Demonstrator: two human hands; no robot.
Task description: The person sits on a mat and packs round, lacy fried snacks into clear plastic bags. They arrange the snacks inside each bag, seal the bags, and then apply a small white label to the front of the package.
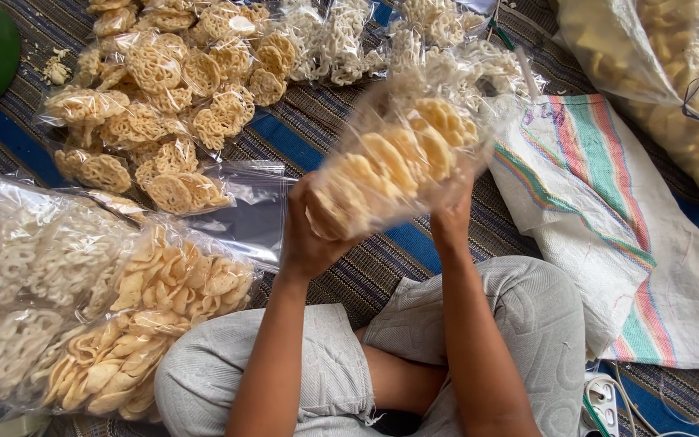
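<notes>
Together both hands [317, 231] lift a clear bag [402, 158] (yellow lattice crackers).

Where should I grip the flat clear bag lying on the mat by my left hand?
Take the empty bag by its near edge, coming from your side with the left hand. It lies flat and limp, so pinch the film between thumb and fingers rather than scoop it. Its far side sits against a filled cracker pack, which leaves less room there.
</notes>
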